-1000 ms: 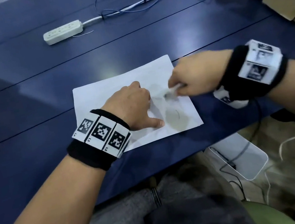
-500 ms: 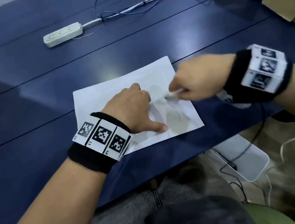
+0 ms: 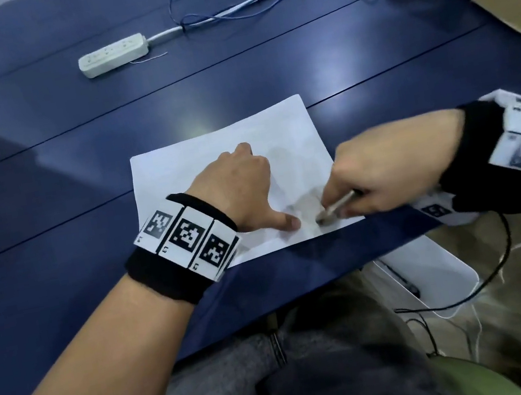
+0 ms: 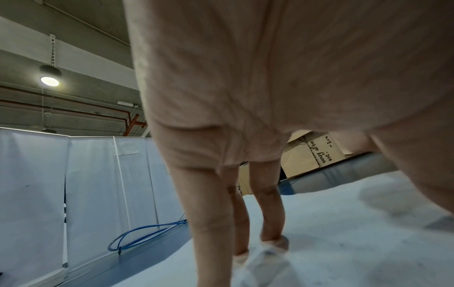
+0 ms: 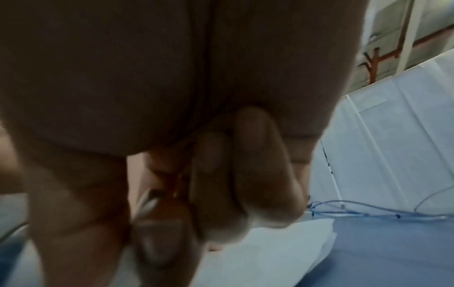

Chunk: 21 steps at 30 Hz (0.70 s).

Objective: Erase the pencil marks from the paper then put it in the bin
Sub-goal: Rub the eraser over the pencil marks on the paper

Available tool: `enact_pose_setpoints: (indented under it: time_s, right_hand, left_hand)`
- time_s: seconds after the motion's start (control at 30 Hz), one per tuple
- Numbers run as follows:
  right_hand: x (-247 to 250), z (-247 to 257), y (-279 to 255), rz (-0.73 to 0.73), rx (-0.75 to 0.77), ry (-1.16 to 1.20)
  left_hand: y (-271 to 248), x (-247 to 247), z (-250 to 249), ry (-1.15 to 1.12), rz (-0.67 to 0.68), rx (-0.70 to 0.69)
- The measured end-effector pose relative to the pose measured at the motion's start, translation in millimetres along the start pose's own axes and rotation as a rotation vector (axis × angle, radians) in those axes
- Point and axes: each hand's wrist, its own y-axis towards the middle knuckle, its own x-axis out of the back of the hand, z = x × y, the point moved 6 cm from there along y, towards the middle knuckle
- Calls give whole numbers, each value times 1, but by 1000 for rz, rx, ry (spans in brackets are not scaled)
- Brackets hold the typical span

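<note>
Right hand [image 3: 383,172] shifted nearer, grip clenched round eraser [image 3: 335,207] on paper [image 3: 197,163]; left hand [image 3: 237,191] unmoved, fingers straight, pressing.

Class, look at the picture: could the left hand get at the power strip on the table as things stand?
Probably yes. The left hand presses on the paper, and only bare table lies between it and the power strip; reaching would leave the paper unheld.

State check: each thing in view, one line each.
paper: flat on the table, grey pencil smudges near its right front corner
eraser: gripped in right hand, tip on the smudged patch
left hand: fingers straight, pressing the paper down
right hand: curled round the eraser
bin: open, on the floor under the table edge
power strip: lying on table, nothing plugged in
</note>
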Motion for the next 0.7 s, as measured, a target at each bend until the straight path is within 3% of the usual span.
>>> enact_pose_setpoints:
  time_s: [0.13,0.2,0.37,0.57,0.7]
  right_hand:
    - [24,-33,19,-170,-180,-31]
    - [30,-41,21,-230,-178,-36]
    - [0,-6,-1,-58,-46,-64]
    - [28,-39,23,-248,-195,-27]
    - [7,-10,5,-97,-71,-31]
  left_hand:
    - [0,0,-3,27,24,-7]
    - [0,0,-3,28,25,-7]
    - [0,0,-2,2,10,-2]
    - [-2,0,-5,18,23,-5]
    - [-1,0,-3,11,7,1]
